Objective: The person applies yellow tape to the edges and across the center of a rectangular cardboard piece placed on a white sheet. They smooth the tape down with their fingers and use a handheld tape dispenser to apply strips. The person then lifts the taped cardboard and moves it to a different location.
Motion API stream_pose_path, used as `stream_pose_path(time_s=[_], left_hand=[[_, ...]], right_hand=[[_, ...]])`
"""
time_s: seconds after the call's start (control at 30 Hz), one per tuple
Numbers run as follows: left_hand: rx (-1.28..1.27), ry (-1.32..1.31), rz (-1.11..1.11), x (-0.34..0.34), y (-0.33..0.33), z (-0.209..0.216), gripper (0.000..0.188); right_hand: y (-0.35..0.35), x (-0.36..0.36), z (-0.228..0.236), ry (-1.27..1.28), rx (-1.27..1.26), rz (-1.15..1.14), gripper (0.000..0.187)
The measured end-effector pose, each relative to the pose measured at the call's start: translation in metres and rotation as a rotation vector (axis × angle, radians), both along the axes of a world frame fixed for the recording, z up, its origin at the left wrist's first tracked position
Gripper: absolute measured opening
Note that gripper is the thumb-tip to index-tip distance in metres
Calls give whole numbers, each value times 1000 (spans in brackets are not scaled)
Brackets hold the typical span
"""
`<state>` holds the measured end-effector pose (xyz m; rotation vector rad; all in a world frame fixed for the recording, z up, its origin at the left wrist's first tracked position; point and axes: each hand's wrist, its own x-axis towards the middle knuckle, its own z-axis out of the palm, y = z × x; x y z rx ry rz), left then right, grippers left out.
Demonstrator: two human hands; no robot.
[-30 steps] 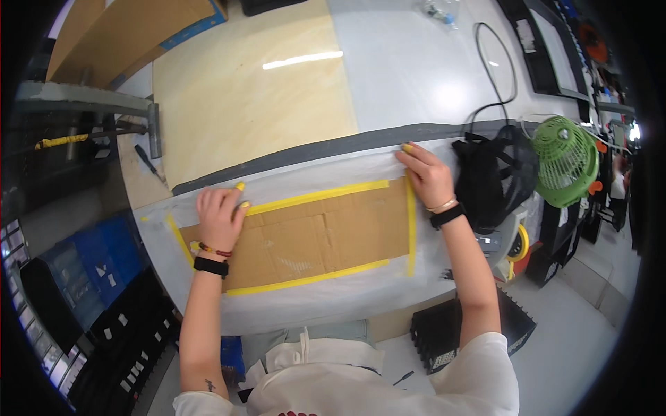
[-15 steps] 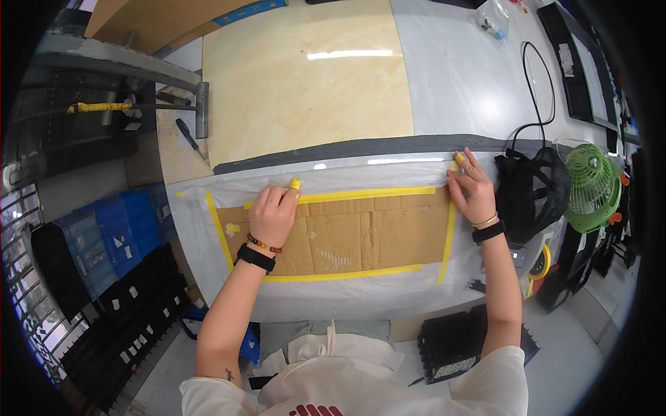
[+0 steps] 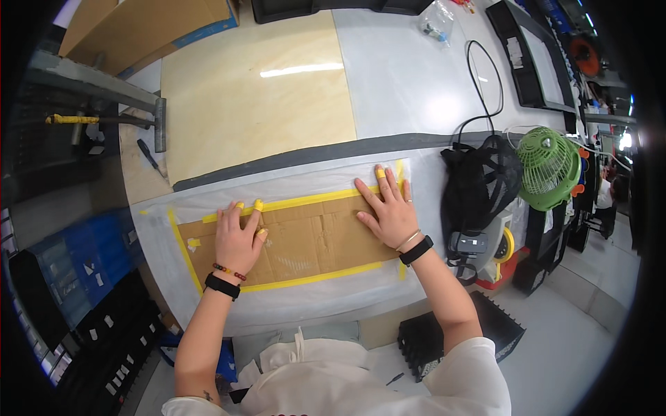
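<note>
A white shirt (image 3: 333, 381) fills the bottom of the frame, below a table edge covered by a white sheet (image 3: 298, 305). At center, a long panel of cardboard (image 3: 298, 239) lies flat on the sheet, bordered in yellow tape. The lower strip (image 3: 319, 278) and left strip (image 3: 182, 243) are down; the lower one appears to end short of the right strip (image 3: 402, 272), which shows only in part past the arm. The left hand (image 3: 238, 239) lies palm down, fingers extended, tips at the upper strip (image 3: 298, 202). The right hand (image 3: 394, 216) spreads its fingers over the panel's upper right corner; neither grips anything. All four sides carry tape, so the border looks nearly complete. What is left appears small: the lower right corner's gap. Whether the tape is fully pressed down cannot be told. Beyond runs a gray band (image 3: 298, 150), then a cream board (image 3: 253, 111).
</note>
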<state>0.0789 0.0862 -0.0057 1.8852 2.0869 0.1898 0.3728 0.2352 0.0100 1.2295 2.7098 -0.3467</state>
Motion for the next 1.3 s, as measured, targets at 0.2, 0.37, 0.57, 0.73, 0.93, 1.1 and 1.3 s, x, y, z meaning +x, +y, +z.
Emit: stream_pose_path(time_s=[0.2,0.37,0.57,0.73,0.93,1.1,1.3], left_hand=[[24,19,-3,2,-6,5,50],[-101,11,5,-1,-1,18,56],[57,-144,-18,24,-39,63,60],[166,-426,21,62,-133,79,59],[58,-633,-175,151,-185,77,57],[167,-561,-143,226,-207,84,54],[308,-775,122,372,-216,72,50]], right_hand=[[-3,16,0,-80,-26,-132,58],[-7,19,-7,53,-150,-208,57],[-53,77,44,701,76,-412,47],[-124,219,80,1141,398,-1184,22],[-141,424,33,734,154,-1259,36],[-75,432,-23,856,-438,-1050,37],[-81,434,-8,836,-568,-1111,33]])
